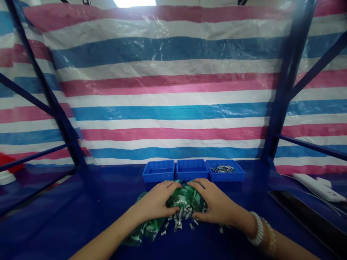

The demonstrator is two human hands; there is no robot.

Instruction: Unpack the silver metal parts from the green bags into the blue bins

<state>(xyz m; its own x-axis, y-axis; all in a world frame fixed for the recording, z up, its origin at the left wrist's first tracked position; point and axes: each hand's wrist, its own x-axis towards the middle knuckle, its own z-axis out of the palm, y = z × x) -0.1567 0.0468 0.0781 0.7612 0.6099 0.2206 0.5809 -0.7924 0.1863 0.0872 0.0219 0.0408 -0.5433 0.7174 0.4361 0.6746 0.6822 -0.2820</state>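
Observation:
Both my hands rest on a crumpled green plastic bag [184, 196] lying on the blue table [89, 206]. My left hand [157, 200] cups the bag's left side, fingers curved over it. My right hand [214, 204] presses on the bag's right side, also with curved fingers. Small silver metal parts [180, 218] lie spilled between my hands and in front of the bag. Behind the bag stand three blue trays in a row: the left tray [158, 170], the middle tray [192, 169], and the right tray [225, 169], which holds several silver parts.
A striped pink, white and blue tarp [173, 90] hangs behind the table on a dark blue frame [284, 90]. A white tool [317, 186] and a black strip [303, 213] lie at the right. A red and white object [7, 169] sits far left.

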